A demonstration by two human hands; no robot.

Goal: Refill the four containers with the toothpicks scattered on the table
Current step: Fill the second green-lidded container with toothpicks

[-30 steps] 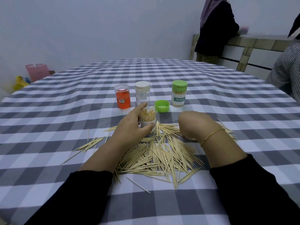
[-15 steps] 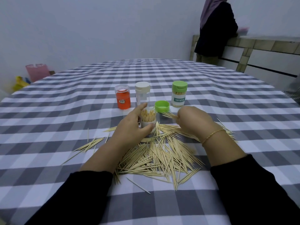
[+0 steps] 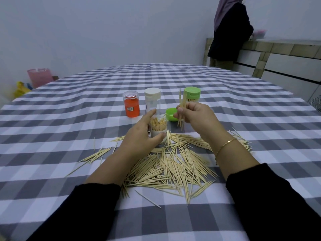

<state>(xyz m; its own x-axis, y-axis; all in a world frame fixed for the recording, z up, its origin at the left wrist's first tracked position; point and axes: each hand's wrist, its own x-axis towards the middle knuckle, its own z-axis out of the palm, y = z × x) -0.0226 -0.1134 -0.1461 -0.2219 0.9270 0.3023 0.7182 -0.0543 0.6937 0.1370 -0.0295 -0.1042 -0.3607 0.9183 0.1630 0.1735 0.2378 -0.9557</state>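
My left hand grips an open clear container that stands upright, nearly full of toothpicks. My right hand pinches a small bundle of toothpicks upright, just right of that container and above the table. A large pile of loose toothpicks lies on the checked cloth between my forearms. Behind stand an orange container, a white-capped container and a green-capped container. A loose green cap lies beside them.
The round table wears a grey and white checked cloth. A few stray toothpicks lie left of my left arm. A person in dark clothes stands at a tiled counter at the back right. A pink bin stands far left.
My right hand rose from the pile with a bundle of toothpicks and turned it upright next to the open container. My left hand stayed on the container.
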